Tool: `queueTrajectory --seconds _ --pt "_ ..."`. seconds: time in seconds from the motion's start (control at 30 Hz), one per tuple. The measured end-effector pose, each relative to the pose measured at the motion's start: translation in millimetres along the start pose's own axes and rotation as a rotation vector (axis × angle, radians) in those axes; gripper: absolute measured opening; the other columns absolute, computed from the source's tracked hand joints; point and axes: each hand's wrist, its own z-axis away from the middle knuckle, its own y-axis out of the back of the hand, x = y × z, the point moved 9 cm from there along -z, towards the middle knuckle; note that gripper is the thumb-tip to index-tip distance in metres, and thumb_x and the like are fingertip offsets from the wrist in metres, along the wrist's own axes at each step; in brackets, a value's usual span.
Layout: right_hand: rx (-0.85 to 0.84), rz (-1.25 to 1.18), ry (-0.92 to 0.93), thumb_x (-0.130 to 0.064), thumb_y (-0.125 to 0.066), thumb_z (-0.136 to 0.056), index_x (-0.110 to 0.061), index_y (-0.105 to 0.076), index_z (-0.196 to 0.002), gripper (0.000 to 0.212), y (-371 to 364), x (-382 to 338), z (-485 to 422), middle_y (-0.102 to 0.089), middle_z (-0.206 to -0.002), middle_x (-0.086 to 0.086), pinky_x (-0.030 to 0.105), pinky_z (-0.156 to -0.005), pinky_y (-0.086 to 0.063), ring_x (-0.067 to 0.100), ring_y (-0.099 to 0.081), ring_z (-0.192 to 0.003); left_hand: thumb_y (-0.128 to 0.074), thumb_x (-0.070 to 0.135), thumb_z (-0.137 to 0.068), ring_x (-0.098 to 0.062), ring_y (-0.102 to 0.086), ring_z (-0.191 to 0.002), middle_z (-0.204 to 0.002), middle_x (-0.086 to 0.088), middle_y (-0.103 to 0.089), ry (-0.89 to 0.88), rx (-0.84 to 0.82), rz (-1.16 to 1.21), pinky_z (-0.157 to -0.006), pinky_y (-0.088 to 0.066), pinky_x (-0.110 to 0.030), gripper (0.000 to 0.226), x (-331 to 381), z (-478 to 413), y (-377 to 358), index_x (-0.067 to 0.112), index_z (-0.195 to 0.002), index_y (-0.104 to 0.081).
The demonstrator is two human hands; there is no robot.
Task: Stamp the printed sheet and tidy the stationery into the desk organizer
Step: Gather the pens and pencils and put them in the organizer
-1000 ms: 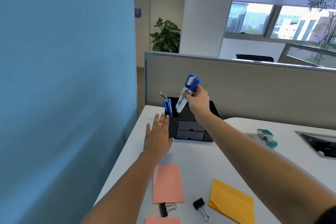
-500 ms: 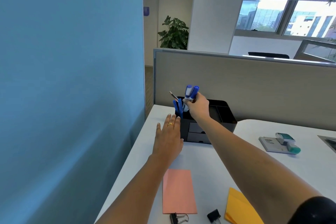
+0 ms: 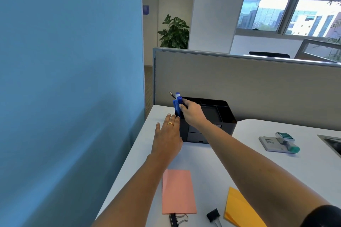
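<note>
Markers (image 3: pixel 178 106) stand in the left front compartment of the black desk organizer (image 3: pixel 227 116), the right hand (image 3: pixel 192 111) pinched closed on their blue caps, seemingly seating them. The left hand (image 3: pixel 168 139) lies flat with fingers spread, touching the organizer's left wall. Left on the table (image 3: pixel 276 167): a pink note pad (image 3: pixel 178 191), a yellow pad (image 3: pixel 238 210), 2 binder clips (image 3: pixel 214 215), and the stamp (image 3: pixel 285 141) on its pad. No printed sheet is visible, so stamping can't be judged.
</note>
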Motion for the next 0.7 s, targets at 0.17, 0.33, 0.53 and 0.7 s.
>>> queueTrajectory --seconds 0.17,0.33,0.53,0.7 --pt "0.005 0.009 0.005 -0.016 -0.032 -0.101 -0.006 -0.040 -0.137 0.039 1 0 4 -0.054 -0.130 0.018 0.038 -0.099 -0.040 0.031 -0.051 -0.118 -0.043 0.025 -0.096 -0.017 -0.004 -0.146 -0.158 -0.003 -0.009 -0.002 0.008 0.011 -0.117 -0.015 -0.040 0.064 -1 1 1 0.014 -0.149 -0.009" --pt "-0.012 0.048 0.029 -0.016 -0.030 -0.101 -0.010 -0.036 -0.141 0.041 -1 3 13 -0.052 -0.133 0.014 0.032 -0.095 -0.042 0.027 -0.052 -0.116 -0.043 0.022 -0.096 -0.017 -0.004 -0.146 -0.158 -0.002 -0.010 0.008 0.010 0.036 -0.117 -0.016 -0.040 0.063 0 2 2 0.014 -0.148 -0.009" --pt "-0.003 0.067 0.077 -0.012 -0.033 -0.100 -0.007 -0.043 -0.135 0.038 2 1 28 -0.054 -0.131 0.014 0.031 -0.096 -0.042 0.026 -0.052 -0.115 -0.043 0.023 -0.095 -0.017 -0.004 -0.146 -0.158 -0.002 -0.010 0.016 -0.001 -0.005 -0.116 -0.019 -0.042 0.064 0 4 3 0.014 -0.149 -0.008" --pt "-0.019 0.149 0.113 -0.009 -0.035 -0.098 -0.008 -0.043 -0.136 0.038 1 4 46 -0.051 -0.133 0.013 0.029 -0.099 -0.039 0.025 -0.049 -0.120 -0.042 0.022 -0.096 -0.019 -0.007 -0.146 -0.157 -0.002 -0.014 0.024 -0.023 -0.003 -0.115 -0.019 -0.045 0.061 1 4 5 0.015 -0.148 -0.011"
